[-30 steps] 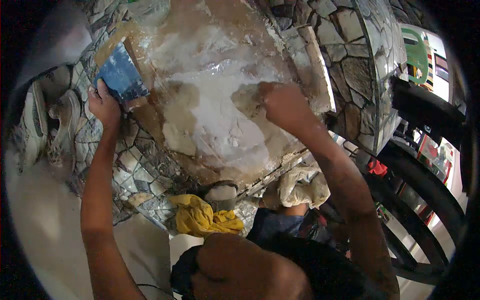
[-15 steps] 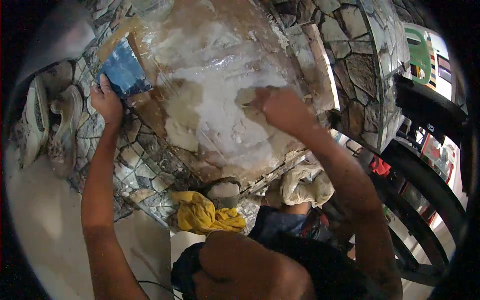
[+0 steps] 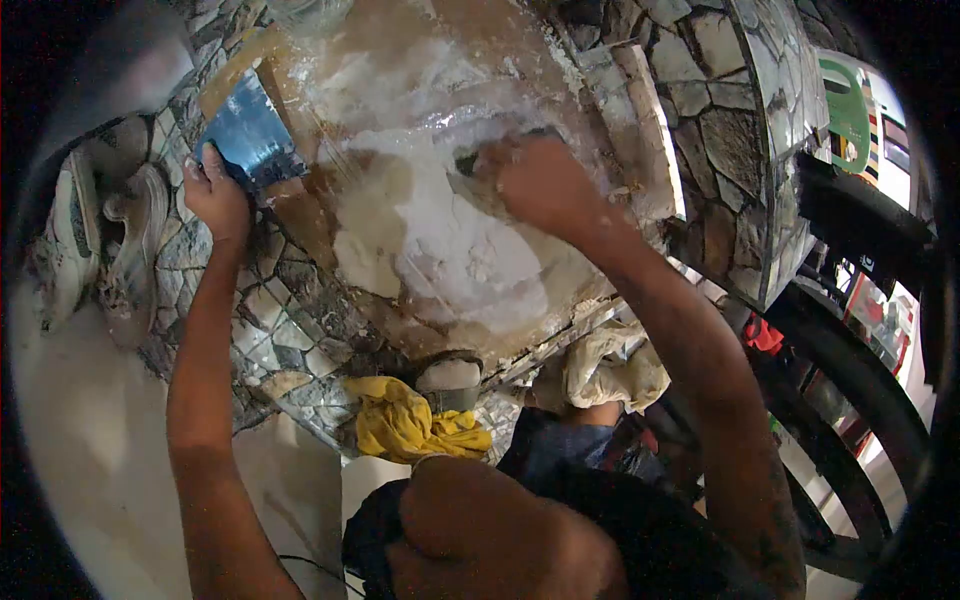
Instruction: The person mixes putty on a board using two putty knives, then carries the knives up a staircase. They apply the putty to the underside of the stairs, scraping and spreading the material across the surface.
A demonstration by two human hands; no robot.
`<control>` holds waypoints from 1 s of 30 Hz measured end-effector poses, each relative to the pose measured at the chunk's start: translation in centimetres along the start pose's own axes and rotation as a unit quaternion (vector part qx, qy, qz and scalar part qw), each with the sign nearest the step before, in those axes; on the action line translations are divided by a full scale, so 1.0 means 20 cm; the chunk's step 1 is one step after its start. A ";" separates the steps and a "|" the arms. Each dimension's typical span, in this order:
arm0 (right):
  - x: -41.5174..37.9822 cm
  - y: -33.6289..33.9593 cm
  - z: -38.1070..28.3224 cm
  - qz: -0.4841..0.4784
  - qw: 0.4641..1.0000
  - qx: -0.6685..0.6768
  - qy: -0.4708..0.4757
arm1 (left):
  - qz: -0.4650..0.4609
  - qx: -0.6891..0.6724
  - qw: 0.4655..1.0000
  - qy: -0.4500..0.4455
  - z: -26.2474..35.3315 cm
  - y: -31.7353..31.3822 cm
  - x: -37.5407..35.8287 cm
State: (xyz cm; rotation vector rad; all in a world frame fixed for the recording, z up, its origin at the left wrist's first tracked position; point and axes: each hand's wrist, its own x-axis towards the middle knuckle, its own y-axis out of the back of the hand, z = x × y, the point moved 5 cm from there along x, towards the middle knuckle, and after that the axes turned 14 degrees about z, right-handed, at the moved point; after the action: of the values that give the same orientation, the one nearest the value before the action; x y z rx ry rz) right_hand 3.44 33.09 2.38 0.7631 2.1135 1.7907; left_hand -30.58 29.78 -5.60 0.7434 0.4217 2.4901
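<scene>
My left hand (image 3: 218, 205) is closed on the lower edge of a blue flat spreader (image 3: 250, 135), its face smeared with white. The spreader is held up over the left edge of a brown board (image 3: 395, 25). Wet white plaster (image 3: 470, 255) covers the middle of that board, with greyer patches around it. My right hand (image 3: 545, 185) is low over the plaster, fingers curled and a little blurred. A flat, dark-edged scraper (image 3: 466, 160) shows beside its fingers, mostly hidden by the hand.
Stone-patterned tiles (image 3: 290, 330) surround the board. A pale strip (image 3: 650, 135) lies along its right side. Worn shoes (image 3: 75, 235) are at the left. A yellow cloth (image 3: 410, 420) lies near my knee. Black curved bars (image 3: 840, 340) and a green chair (image 3: 845, 115) are at the right.
My right hand has moved up and slightly left across the plaster, leaving a changed smear below it. My left hand stays nearly in place with the spreader tilted slightly.
</scene>
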 end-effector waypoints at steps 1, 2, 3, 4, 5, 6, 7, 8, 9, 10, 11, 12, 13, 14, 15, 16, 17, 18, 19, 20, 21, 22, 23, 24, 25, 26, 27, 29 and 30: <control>-0.05 -0.01 -0.02 -0.021 1.000 0.008 -0.003 | -0.006 -0.015 1.000 0.021 0.00 -0.01 0.00; -0.09 -0.01 -0.04 -0.041 0.999 0.015 -0.004 | -0.001 0.003 1.000 -0.002 0.01 0.00 -0.01; -0.11 0.00 -0.06 -0.059 0.998 0.021 -0.005 | -0.003 0.015 1.000 -0.002 0.01 0.00 -0.01; -0.13 0.02 -0.07 -0.072 0.997 0.028 -0.021 | -0.004 0.027 1.000 -0.004 0.00 0.00 0.00; -0.15 0.05 -0.06 -0.086 0.995 0.036 -0.037 | -0.005 0.040 0.999 -0.005 0.00 0.00 0.00; -0.17 0.09 -0.06 -0.100 0.993 0.045 -0.054 | 0.001 0.033 0.999 -0.022 0.02 0.00 0.00; -0.18 0.12 -0.05 -0.105 0.989 0.055 -0.085 | 0.007 0.027 0.999 -0.039 0.04 0.00 0.00; -0.19 0.16 -0.04 -0.111 0.985 0.066 -0.116 | 0.012 0.022 0.998 -0.054 0.06 0.01 0.00; -0.22 0.18 -0.04 -0.118 0.979 0.077 -0.148 | 0.019 0.037 0.998 -0.050 0.05 0.02 0.00; -0.25 0.19 -0.05 -0.105 0.978 0.080 -0.160 | 0.023 0.050 0.997 -0.045 0.05 0.02 0.00; -0.28 0.20 -0.05 -0.091 0.977 0.080 -0.174 | 0.028 0.061 0.997 -0.041 0.05 0.01 -0.01; -0.30 0.21 -0.05 -0.075 0.976 0.077 -0.188 | 0.015 0.058 0.998 -0.016 0.04 0.00 -0.01; -0.33 0.19 -0.06 -0.069 0.980 0.056 -0.177 | 0.001 0.055 0.998 0.009 0.02 0.01 -0.01; -0.37 0.14 -0.09 -0.063 0.983 0.036 -0.167 | -0.015 0.051 0.998 0.035 0.01 0.00 -0.01; -0.37 0.14 -0.11 -0.056 0.986 0.014 -0.158 | -0.003 0.066 0.998 0.002 0.02 0.00 -0.01; -0.35 0.20 -0.14 -0.034 0.994 0.016 -0.104 | 0.012 0.081 0.996 -0.032 0.03 0.00 0.00; -0.37 0.18 -0.17 -0.042 0.993 0.008 -0.107 | 0.025 0.097 0.993 -0.067 0.03 0.01 0.00; -0.39 0.15 -0.19 -0.050 0.993 0.000 -0.110 | 0.004 0.009 1.000 0.013 0.01 -0.01 0.00; -0.41 0.14 -0.21 -0.059 0.992 -0.010 -0.112 | 0.000 0.005 1.000 0.001 0.03 -0.01 -0.01; -0.42 0.14 -0.20 -0.074 0.990 -0.018 -0.116 | -0.003 0.001 1.000 -0.012 0.05 0.00 -0.02; -0.41 0.14 -0.19 -0.089 0.989 -0.026 -0.118 | -0.004 -0.002 1.000 -0.025 0.07 0.00 -0.01; -0.40 0.15 -0.19 -0.105 0.987 -0.032 -0.121 | -0.005 0.020 0.999 -0.035 0.05 -0.01 0.00; -0.38 0.17 -0.18 -0.078 0.988 -0.026 -0.130 | -0.011 0.043 0.998 -0.044 0.01 0.00 0.01; -0.34 0.19 -0.15 -0.051 0.989 -0.021 -0.138 | -0.015 0.066 0.996 -0.052 0.02 0.00 0.01; -0.32 0.20 -0.13 -0.025 0.989 -0.016 -0.145 | -0.019 0.055 0.998 -0.024 0.01 0.01 0.00; -0.39 0.08 -0.14 -0.029 0.982 -0.037 -0.181 | -0.021 0.043 0.999 0.003 0.01 0.01 -0.01; -0.41 0.07 -0.16 -0.031 0.987 -0.019 -0.159 | -0.020 0.027 0.999 0.029 0.02 0.00 -0.01; -0.42 0.07 -0.19 -0.032 0.993 0.019 -0.108 | 0.011 0.059 0.998 -0.029 -0.03 -0.01 0.01; -0.38 0.10 -0.17 -0.055 0.989 0.018 -0.140 | 0.020 0.078 0.995 -0.057 -0.05 0.00 0.01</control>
State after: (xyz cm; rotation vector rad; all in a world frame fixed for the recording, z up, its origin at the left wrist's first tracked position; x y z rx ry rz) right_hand 8.44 26.22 4.06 0.8344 1.9673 1.4962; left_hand -31.34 29.72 -6.30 0.9594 0.5693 2.4569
